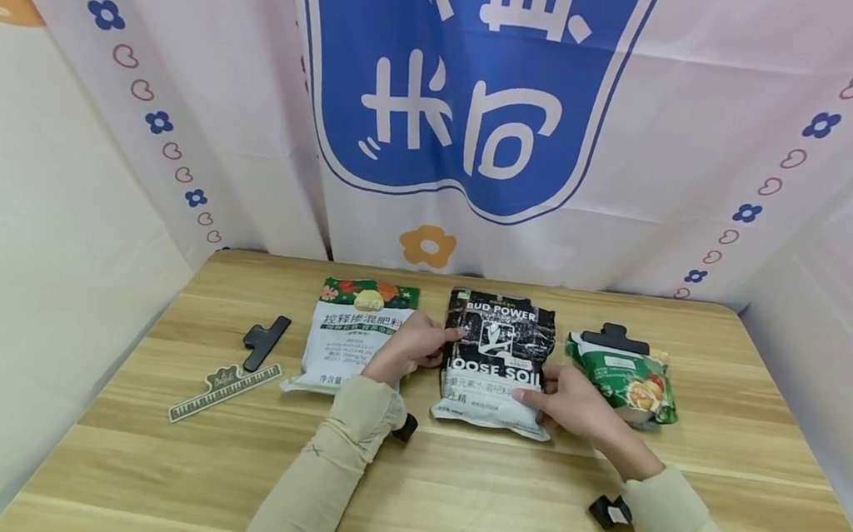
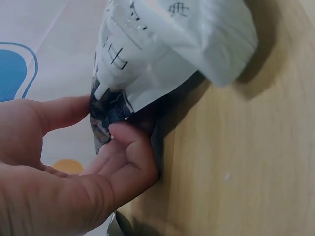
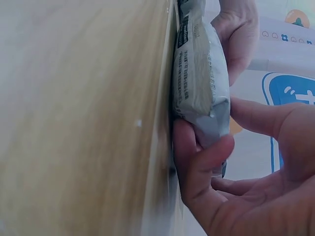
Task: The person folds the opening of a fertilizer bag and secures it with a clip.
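Note:
A black-and-white bag labelled "Loose Soil" [image 1: 495,347] lies face up at the middle of the table. My left hand [image 1: 416,344] grips its left edge, thumb on the printed front. In the left wrist view, the curled fingers [image 2: 135,157] reach round behind the dark part of the bag [image 2: 110,110]. At the lower right edge, my right hand [image 1: 581,408] holds the bag between thumb and fingers. The right wrist view shows the bag's white end [image 3: 202,78] from the side, close over the tabletop, with fingers [image 3: 189,157] tucked under it.
Left of the soil bag lies a white-and-green fertilizer bag [image 1: 344,356], partly behind my left hand. A green bag [image 1: 624,382] with a black clip [image 1: 616,339] across its top lies at right. Another black clip [image 1: 266,344] and a piano-key-patterned piece [image 1: 224,392] lie far left.

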The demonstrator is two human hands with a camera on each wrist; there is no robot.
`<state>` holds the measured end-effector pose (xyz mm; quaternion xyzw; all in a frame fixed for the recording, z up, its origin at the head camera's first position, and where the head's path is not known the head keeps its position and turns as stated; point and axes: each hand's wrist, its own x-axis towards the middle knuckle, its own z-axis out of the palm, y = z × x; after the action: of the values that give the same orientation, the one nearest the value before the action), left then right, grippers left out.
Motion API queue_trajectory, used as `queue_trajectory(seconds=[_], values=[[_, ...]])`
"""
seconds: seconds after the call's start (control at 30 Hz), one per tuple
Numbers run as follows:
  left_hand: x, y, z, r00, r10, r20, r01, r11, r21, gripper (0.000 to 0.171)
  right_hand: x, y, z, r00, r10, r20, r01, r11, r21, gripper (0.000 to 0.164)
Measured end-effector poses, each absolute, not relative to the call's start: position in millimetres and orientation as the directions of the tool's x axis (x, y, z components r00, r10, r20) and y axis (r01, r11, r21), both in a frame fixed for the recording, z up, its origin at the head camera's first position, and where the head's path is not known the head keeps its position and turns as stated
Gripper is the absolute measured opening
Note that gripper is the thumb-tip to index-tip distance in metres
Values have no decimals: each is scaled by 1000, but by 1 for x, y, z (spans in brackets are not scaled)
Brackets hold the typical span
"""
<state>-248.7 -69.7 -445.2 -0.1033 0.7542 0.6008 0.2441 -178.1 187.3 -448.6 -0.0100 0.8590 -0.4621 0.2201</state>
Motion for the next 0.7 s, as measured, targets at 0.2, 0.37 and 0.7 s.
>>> queue_trajectory(seconds=[0.2,0.37,0.7], values=[[-247,-68,-445,-868,144,-475,-429,266,863,54,-177,189,-448,-919,-218,-327,132,612,-780,46],[-244,-69,-440,-877,152,-456,-410,258,875,51,-174,188,-447,-927,-218,-305,111,617,-779,43],[-232,-71,-426,-921,143,-362,-307,305,902,26,-163,186,-440,-944,-207,-258,66,648,-758,39]])
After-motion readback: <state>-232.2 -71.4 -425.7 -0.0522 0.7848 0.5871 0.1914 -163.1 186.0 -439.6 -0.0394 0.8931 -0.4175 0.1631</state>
